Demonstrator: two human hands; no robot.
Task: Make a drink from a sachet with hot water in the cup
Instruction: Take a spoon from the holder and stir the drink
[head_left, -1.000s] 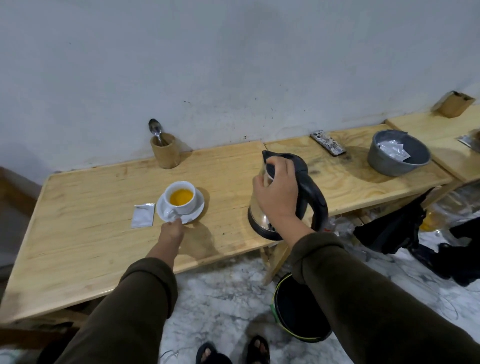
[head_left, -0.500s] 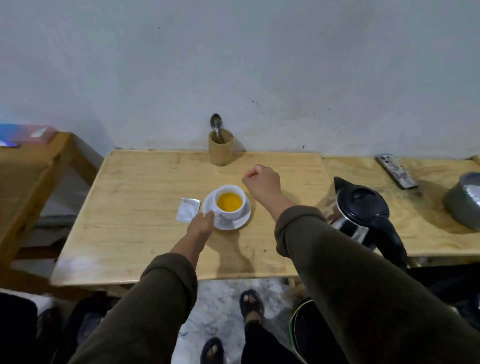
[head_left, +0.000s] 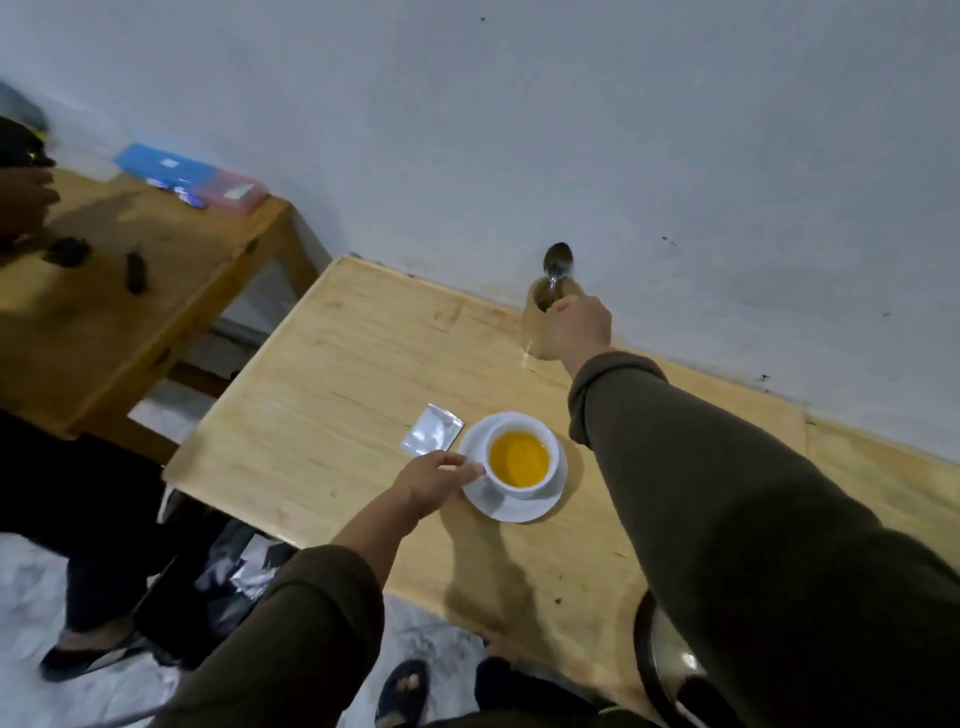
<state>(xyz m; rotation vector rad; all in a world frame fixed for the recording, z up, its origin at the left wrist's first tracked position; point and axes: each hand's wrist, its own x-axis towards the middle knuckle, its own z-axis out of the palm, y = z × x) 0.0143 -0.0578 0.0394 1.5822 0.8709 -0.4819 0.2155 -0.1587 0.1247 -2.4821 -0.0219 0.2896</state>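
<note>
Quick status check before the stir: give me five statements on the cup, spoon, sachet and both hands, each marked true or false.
1. The cup holds orange liquid. True.
2. The spoon lies on the saucer. False: it stands, bowl up, in the wooden holder by the wall.
3. The left hand touches the cup and saucer at their left side. True.
4. The right hand holds the kettle. False: it is at the wooden holder, reaching for the spoon's handle.
5. The sachet sits inside the cup. False: it lies flat on the table, just left of the saucer.
</note>
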